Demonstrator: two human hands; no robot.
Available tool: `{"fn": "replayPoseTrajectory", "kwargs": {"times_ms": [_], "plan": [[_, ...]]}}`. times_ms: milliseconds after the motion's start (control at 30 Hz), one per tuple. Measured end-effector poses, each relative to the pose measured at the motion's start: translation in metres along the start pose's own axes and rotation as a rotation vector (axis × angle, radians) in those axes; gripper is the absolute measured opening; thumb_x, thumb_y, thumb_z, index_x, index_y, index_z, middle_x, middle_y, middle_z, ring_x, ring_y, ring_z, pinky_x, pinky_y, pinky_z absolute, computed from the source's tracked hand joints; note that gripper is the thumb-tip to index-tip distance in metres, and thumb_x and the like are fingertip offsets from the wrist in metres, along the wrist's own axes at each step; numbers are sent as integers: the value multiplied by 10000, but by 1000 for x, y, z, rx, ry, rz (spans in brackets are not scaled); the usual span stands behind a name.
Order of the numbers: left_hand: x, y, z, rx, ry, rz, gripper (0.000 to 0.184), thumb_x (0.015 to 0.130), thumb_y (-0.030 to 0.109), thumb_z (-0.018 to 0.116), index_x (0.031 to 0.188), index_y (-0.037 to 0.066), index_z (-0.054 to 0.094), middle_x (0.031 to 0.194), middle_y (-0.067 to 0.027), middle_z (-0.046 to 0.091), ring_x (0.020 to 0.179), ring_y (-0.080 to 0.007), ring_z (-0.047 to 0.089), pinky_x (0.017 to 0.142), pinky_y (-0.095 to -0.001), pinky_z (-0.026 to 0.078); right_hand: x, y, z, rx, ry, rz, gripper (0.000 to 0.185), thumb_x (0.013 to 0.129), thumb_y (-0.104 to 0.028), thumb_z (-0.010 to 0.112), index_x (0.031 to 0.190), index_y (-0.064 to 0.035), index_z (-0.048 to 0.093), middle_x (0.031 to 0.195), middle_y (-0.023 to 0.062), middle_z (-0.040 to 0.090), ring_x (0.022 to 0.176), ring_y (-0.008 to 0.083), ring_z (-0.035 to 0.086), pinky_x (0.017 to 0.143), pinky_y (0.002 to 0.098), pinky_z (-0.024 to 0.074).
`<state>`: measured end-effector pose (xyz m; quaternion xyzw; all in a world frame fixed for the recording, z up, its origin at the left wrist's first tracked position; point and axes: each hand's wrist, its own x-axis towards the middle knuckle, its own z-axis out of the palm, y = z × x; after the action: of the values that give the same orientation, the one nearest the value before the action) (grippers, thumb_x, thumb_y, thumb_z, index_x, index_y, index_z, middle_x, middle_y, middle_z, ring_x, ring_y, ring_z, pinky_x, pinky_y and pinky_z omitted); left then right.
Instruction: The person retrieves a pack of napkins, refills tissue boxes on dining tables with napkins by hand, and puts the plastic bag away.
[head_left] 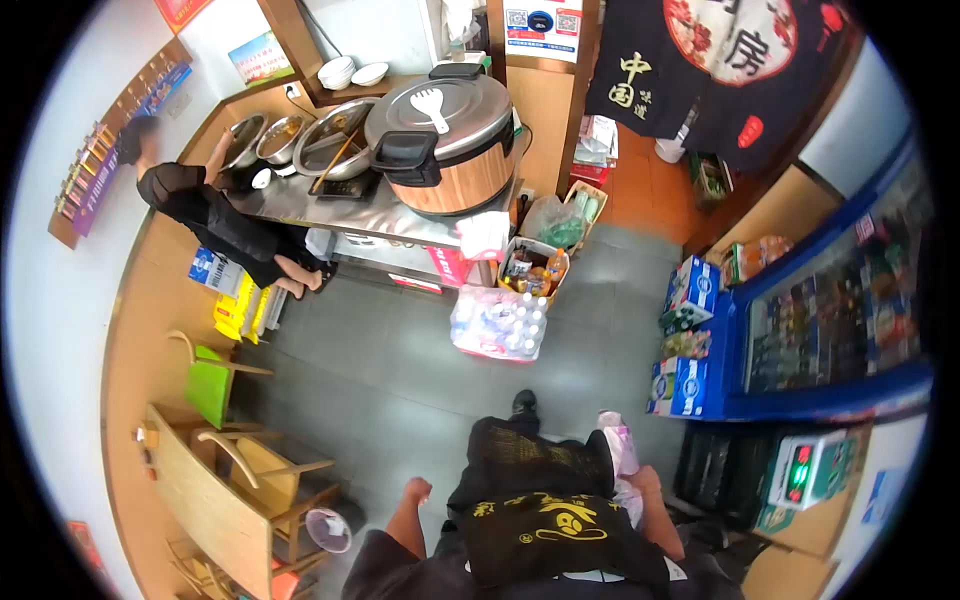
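Note:
My left hand (418,490) hangs at my left side with its fingers curled in, and nothing shows in it. My right hand (645,482) is at my right hip, closed on a pink-and-white plastic packet (621,450) that hangs against my leg. What the packet contains cannot be made out. A black apron (540,525) with yellow print covers my front. One dark shoe (524,402) is stepping forward on the grey tiles.
Ahead, shrink-wrapped bottles (500,322) sit beside a bottle box (535,268). A large rice cooker (440,140) tops the steel counter (400,222), where another person (195,205) stands. Right are drink cartons (680,386) and a blue fridge (830,330); left, a table (205,490), chairs and bin (328,530).

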<state>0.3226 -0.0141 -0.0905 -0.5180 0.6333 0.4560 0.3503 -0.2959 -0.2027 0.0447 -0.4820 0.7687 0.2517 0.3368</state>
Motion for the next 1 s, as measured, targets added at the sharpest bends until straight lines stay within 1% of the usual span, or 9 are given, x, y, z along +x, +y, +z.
{"fn": "replayPoseTrajectory", "kwargs": {"times_ms": [133, 300, 467, 533, 633, 700, 867, 900, 1000], "plan": [[-11, 82, -194, -614, 774, -183, 277, 869, 241, 513, 1008, 55, 664, 1005, -190, 678, 1006, -382, 619, 882, -474, 510, 97, 26, -37, -72, -83, -141, 582, 697, -368, 774, 1093, 45, 667, 1130, 256, 653, 1102, 392, 619, 947, 433, 503], [9, 151, -378, -1273, 947, 118, 322, 917, 250, 573, 1178, 69, 628, 958, -165, 705, 894, -278, 690, 797, -372, 536, 205, 41, -91, -173, 150, -164, 286, 761, -223, 647, 921, 8, 699, 1004, 266, 669, 926, 376, 683, 876, 428, 529], [33, 207, -390, -1225, 871, -215, 340, 929, 311, 562, 1139, 51, 623, 920, -160, 704, 824, -295, 680, 777, -400, 532, 306, 31, -173, -313, -17, -422, 212, 737, -249, 644, 783, -43, 630, 837, 177, 611, 786, 330, 633, 744, 436, 474], [48, 213, -353, -703, 615, -264, 381, 904, 340, 509, 1124, 49, 618, 1037, -191, 681, 971, -402, 630, 837, -466, 512, 352, 30, -195, -402, -50, -584, 201, 727, -260, 643, 727, -63, 602, 770, 142, 588, 731, 312, 613, 692, 440, 452], [65, 248, -310, -883, 448, -518, 378, 862, 296, 503, 1003, -10, 674, 1142, -238, 636, 1078, -400, 597, 933, -480, 480, 426, 22, -228, -554, -68, -845, 210, 712, -275, 641, 644, -94, 560, 670, 89, 552, 647, 284, 583, 613, 445, 419], [102, 246, -276, -499, 195, -321, 418, 859, 310, 500, 1080, -7, 660, 1168, -234, 632, 1105, -396, 590, 955, -469, 472, 459, 25, -248, -647, -51, -1078, 232, 703, -286, 640, 589, -114, 533, 604, 53, 529, 592, 266, 562, 560, 448, 397], [67, 314, -344, -1027, 488, -558, 429, 857, 320, 496, 1126, 22, 649, 1168, -230, 635, 1112, -392, 589, 957, -464, 471, 494, -10, -313, -925, 48, -1652, 214, 653, -317, 682, 587, -124, 618, 623, 47, 615, 622, 260, 623, 538, 436, 436], [69, 322, -356, -1123, 592, -573, 422, 855, 323, 494, 1113, 31, 657, 1154, -231, 640, 1105, -393, 591, 951, -463, 474, 520, -21, -307, -934, 40, -1666, 214, 653, -317, 682, 587, -124, 618, 623, 47, 615, 622, 260, 623, 538, 436, 436], [81, 326, -403, -1208, 598, -502, 406, 848, 320, 518, 1106, 41, 662, 1149, -231, 641, 1095, -399, 593, 932, -467, 480, 522, -64, -320, -1453, -329, -909, 167, 646, -303, 704, 684, -143, 733, 760, 86, 702, 723, 270, 686, 584, 419, 495]]}}
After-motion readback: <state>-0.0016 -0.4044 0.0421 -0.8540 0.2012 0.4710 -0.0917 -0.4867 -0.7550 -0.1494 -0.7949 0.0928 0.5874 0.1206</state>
